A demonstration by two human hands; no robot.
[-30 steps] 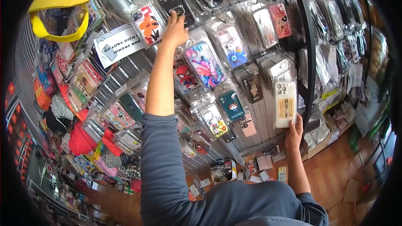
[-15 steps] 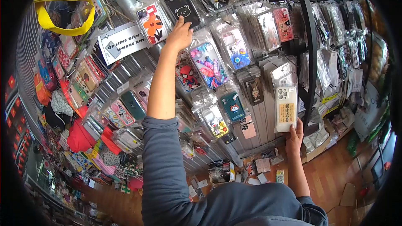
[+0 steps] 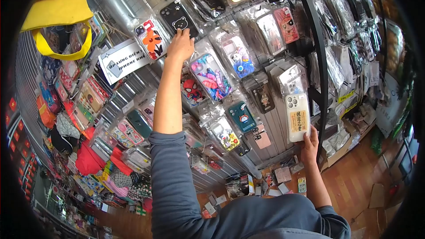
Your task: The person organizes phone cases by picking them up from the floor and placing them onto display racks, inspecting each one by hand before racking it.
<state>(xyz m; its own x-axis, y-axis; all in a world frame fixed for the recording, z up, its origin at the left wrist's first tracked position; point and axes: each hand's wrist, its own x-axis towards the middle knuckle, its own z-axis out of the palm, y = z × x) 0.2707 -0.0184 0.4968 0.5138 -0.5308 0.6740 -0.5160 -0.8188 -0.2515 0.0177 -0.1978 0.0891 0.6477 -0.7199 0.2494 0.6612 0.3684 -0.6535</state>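
Observation:
My left hand (image 3: pixel 180 46) reaches up to a black phone case with a white bear outline (image 3: pixel 179 16), its fingers outstretched against the lower part of the packet. Lower on the right, my right hand (image 3: pixel 310 146) grips the bottom corner of a cream phone case with dark Chinese characters (image 3: pixel 298 117), which hangs in a clear packet. Beside the left hand are an orange-flower case (image 3: pixel 152 42) and a colourful feather-patterned case (image 3: pixel 212 76). A green case (image 3: pixel 242 116) and a dark case with a small figure (image 3: pixel 262 97) hang between my hands.
A white printed sign (image 3: pixel 124 61) is on the rack, left of my left forearm. A yellow bag (image 3: pixel 57 13) hangs at upper left. One black upright post (image 3: pixel 322 68) stands right of the cream case. Boxes and loose packets (image 3: pixel 241 186) lie on the wooden floor (image 3: pixel 341 190).
The view has shifted, so the rack's upper part appears slightly lower and further left. My left hand stays at the bear case, and my right hand still holds the cream case.

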